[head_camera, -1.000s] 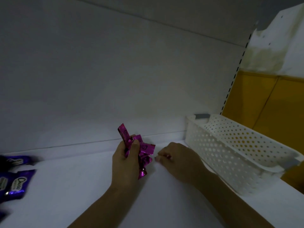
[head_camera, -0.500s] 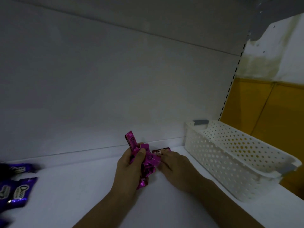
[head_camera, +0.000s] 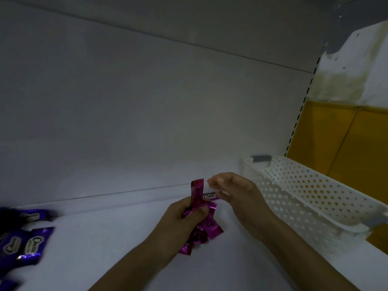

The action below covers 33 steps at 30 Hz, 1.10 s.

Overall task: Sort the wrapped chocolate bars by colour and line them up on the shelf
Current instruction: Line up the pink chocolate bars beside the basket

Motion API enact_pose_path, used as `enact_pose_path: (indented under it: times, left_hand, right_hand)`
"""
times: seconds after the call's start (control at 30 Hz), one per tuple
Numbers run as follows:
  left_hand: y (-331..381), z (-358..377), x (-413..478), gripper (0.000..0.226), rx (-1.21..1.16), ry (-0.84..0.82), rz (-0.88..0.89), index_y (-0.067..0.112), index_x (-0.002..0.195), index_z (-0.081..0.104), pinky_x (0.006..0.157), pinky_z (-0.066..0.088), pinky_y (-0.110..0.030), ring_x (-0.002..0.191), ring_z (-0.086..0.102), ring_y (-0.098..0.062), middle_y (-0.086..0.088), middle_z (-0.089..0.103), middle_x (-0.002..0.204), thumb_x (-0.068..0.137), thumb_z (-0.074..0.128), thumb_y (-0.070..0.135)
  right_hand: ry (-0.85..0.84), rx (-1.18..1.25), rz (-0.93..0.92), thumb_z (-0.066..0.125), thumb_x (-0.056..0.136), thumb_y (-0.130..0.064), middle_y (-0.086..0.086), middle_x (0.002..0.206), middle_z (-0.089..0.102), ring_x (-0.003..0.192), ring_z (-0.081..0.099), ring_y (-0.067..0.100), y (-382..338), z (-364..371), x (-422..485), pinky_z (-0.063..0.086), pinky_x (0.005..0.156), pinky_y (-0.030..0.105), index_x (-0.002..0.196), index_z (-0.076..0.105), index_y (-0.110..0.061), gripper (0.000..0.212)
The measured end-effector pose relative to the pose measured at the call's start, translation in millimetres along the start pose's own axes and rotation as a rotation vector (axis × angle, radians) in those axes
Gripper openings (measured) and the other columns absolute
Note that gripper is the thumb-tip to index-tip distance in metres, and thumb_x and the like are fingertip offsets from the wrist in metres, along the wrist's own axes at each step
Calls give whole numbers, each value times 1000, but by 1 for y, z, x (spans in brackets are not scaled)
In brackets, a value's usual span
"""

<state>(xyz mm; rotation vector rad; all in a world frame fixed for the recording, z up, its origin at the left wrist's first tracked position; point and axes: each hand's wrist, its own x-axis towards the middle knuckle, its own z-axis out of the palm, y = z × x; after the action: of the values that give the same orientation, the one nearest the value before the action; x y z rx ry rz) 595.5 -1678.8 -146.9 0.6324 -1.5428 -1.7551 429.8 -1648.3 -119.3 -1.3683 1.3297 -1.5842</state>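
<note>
On my head view, the left hand (head_camera: 184, 215) grips a bunch of magenta-wrapped chocolate bars (head_camera: 206, 227) above the white shelf (head_camera: 105, 238), fingers curled round the middle; one bar stands up out of the fist, and the others hang below it. Just behind, a single magenta bar (head_camera: 210, 196) lies flat against the shelf's back panel (head_camera: 147, 122). The right hand (head_camera: 237, 192) hovers just right of it, fingers relaxed and gripping nothing I can see, thumb tip beside the bar's end. A white perforated basket (head_camera: 304, 196) stands near the right hand. Purple-wrapped bars (head_camera: 25, 246) lie well apart at far left.
</note>
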Motion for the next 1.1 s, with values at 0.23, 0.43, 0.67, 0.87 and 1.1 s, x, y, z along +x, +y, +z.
enact_pose_path:
  times: [0.23, 0.43, 0.67, 0.87, 1.1]
  left_hand:
    - [-2, 3, 1, 17, 100, 21, 49, 13, 93, 72, 53, 51, -23, 61, 67, -16, -6, 72, 75, 95, 55, 11]
    - [-1, 4, 5, 17, -169, 285, 49, 15, 96, 72, 45, 47, -16, 57, 67, -11, -7, 74, 75, 93, 56, 12]
    - [-1, 5, 5, 17, -176, 323, 57, 20, 92, 71, 40, 43, -15, 53, 66, -9, -5, 74, 73, 94, 54, 15]
    - [-10, -4, 11, 17, -45, 704, 222, 23, 106, 67, 51, 48, -23, 68, 69, -16, -3, 73, 83, 96, 54, 20]
    - [-11, -6, 13, 15, -50, 734, 206, 30, 103, 65, 50, 49, -21, 66, 69, -10, 0, 73, 86, 97, 54, 23]
  right_hand:
    - [3, -42, -58, 68, 82, -14, -3, 60, 60, 56, 55, 6, -3, 8, -3, 45, 58, 16, 78, 69, -10, 6]
    - [111, 137, 74, 48, 95, -17, 8, 86, 74, 66, 66, 16, -9, -6, 5, 49, 54, 20, 91, 69, -12, 22]
    - [129, -229, -19, 65, 83, 4, 1, 66, 67, 63, 63, 12, 8, -3, 5, 50, 62, 22, 92, 55, -5, 16]
    - [-39, -792, -14, 65, 84, -6, -12, 77, 65, 71, 57, -3, 26, -14, 3, 41, 66, 10, 78, 68, -23, 18]
    - [-132, -1069, 83, 65, 84, -10, -9, 87, 63, 85, 58, 12, 15, -20, 28, 44, 78, 23, 92, 72, -14, 12]
